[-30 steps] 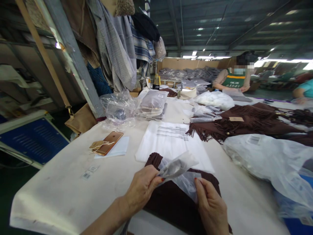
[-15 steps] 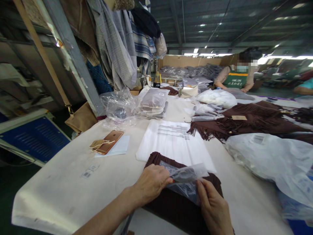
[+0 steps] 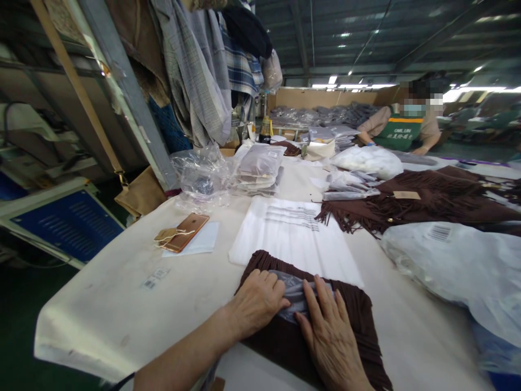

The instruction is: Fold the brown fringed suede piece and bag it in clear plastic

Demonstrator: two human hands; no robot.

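A folded dark brown garment with fringe (image 3: 285, 338) lies on the table in front of me. On top of it rests a small clear plastic bag (image 3: 291, 286), folded down flat. My left hand (image 3: 258, 297) is closed at the bag's left end, fingers curled over it and thumb pressed on the plastic. Flat across the bag's right part and the garment lies my right hand (image 3: 331, 326), its fingers spread. Both palms hide part of the bag and the cloth beneath.
White printed packing bags (image 3: 280, 228) lie just beyond the garment. A phone (image 3: 186, 232) with a tag is at the left. More brown fringed garments (image 3: 443, 201) and a white plastic bag (image 3: 448, 260) fill the right. A co-worker (image 3: 402, 127) stands across the table.
My right hand has let go of the raised bag edge and now lies flat on it. The plastic has gone down onto the garment. My left hand stays at the bag's left end.
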